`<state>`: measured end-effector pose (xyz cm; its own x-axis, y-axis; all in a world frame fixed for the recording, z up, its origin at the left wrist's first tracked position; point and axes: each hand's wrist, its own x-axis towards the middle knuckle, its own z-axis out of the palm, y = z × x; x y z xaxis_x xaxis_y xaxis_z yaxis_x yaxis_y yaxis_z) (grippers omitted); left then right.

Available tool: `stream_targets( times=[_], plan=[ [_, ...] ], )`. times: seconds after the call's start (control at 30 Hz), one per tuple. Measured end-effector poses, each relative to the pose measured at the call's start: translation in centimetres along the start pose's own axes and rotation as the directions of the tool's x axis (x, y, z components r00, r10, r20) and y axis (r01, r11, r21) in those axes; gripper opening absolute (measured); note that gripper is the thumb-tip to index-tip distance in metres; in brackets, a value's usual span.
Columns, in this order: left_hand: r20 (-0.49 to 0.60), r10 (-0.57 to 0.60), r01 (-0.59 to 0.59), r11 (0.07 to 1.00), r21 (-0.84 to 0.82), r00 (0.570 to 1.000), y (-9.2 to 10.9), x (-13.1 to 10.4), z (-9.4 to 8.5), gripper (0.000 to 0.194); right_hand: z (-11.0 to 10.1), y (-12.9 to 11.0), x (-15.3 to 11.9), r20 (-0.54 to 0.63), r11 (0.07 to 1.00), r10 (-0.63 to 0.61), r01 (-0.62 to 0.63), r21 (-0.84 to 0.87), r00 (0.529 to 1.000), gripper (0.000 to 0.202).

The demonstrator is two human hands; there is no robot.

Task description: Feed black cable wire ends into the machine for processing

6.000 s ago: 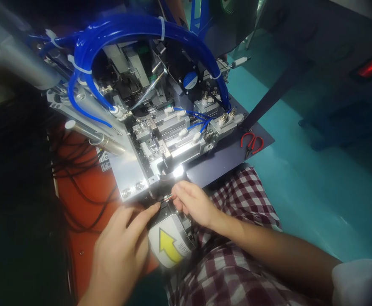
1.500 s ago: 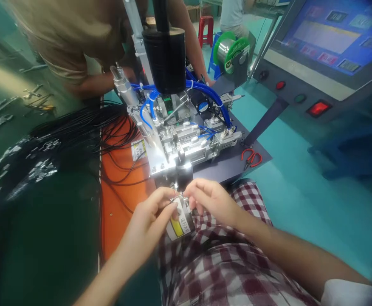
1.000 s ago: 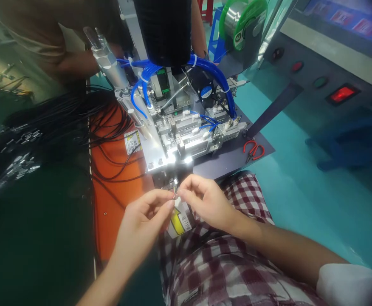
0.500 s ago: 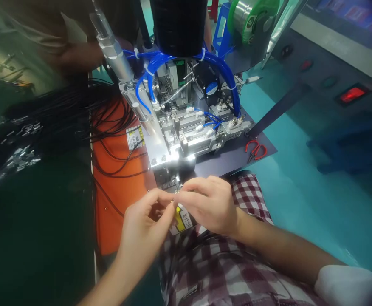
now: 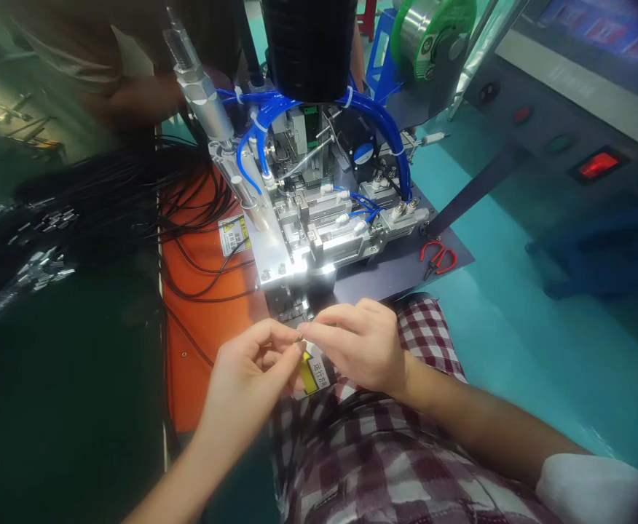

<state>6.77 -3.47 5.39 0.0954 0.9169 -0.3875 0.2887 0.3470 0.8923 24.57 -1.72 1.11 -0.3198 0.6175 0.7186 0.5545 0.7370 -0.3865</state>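
Observation:
My left hand and my right hand meet fingertip to fingertip in front of the machine. Between the left thumb and index finger is a tiny dark piece, too small to name. The right thumb and fingers are pinched together against it; whatever they grip is hidden. Just beyond the fingertips lies the machine's small metal feed track, under a bright light. A yellow and white label shows below the hands.
Metal cylinders and blue air hoses fill the machine. Black cables spread over the orange surface at left. Red-handled cutters lie on the base plate's right. A control box stands at right; a person is across.
Both hands stay pinched together in nearly the same place. The left fingertips have shifted slightly, and the small dark piece shows more clearly between them. The view has moved a little.

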Motion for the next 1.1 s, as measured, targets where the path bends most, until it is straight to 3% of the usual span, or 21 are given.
stream_targets(
  times=[0.27,0.37,0.43,0.5,0.6,0.73,1.1],
  plan=[
    [0.053,-0.046,0.048,0.998,-0.039,0.998,-0.6,0.1,-0.2,0.024,-0.4,0.4,-0.4,0.026,1.000,-0.001,0.001,0.002,1.000,0.011],
    [0.024,-0.018,0.018,1.000,-0.009,1.000,-0.9,0.1,-0.1,0.024,-0.3,-0.1,-0.6,0.038,0.969,0.175,-0.179,0.171,0.984,0.002],
    [-0.013,0.026,-0.025,0.999,0.037,1.000,-1.1,0.0,0.1,0.022,-0.2,-0.6,-0.5,0.056,0.899,0.324,-0.326,0.293,0.944,0.005],
    [-0.043,0.078,-0.074,0.994,0.086,0.996,-1.2,-0.1,0.2,0.021,-0.3,-1.0,-0.2,0.067,0.842,0.402,-0.397,0.365,0.913,0.005],
    [-0.055,0.138,-0.129,0.981,0.142,0.989,-1.2,-0.2,0.4,0.018,-0.4,-1.0,0.2,0.066,0.859,0.318,-0.317,0.401,0.946,0.002],
    [-0.059,0.164,-0.151,0.971,0.183,0.985,-1.1,-0.4,0.3,0.017,-0.5,-0.5,0.3,0.074,0.947,0.140,-0.155,0.281,0.987,0.008],
    [-0.056,0.193,-0.172,0.950,0.260,0.980,-1.4,-0.4,0.3,0.018,-1.1,0.1,0.3,0.155,0.980,0.107,-0.130,0.151,0.982,0.014]
  ],
)
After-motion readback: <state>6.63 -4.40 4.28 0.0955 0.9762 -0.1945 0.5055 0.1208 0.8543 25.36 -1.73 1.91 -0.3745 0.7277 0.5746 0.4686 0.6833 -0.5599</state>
